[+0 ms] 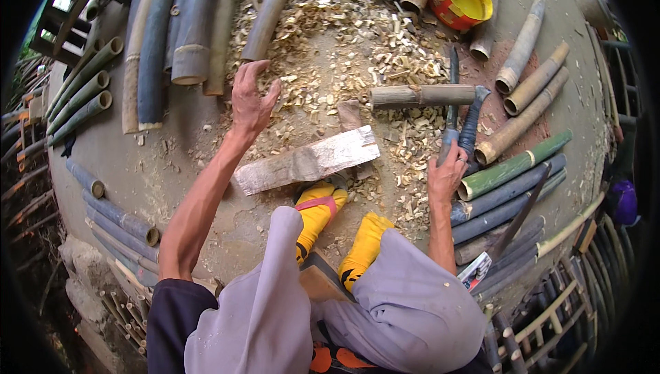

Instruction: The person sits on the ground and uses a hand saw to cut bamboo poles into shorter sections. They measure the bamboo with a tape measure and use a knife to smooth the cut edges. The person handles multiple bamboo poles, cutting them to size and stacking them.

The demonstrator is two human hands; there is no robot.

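Left hand [255,99] near rim of tube [269,15]; right hand [447,169], apart, gripping knife [452,119]

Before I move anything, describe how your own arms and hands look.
The left hand and right hand are ungloved, with bare forearms. A loose, dark cloth sleeve shows on the left side. A thin band, possibly a ring, shows on the right hand's fingers.

No legible lettering, even on the red-yellow bucket [447,14]
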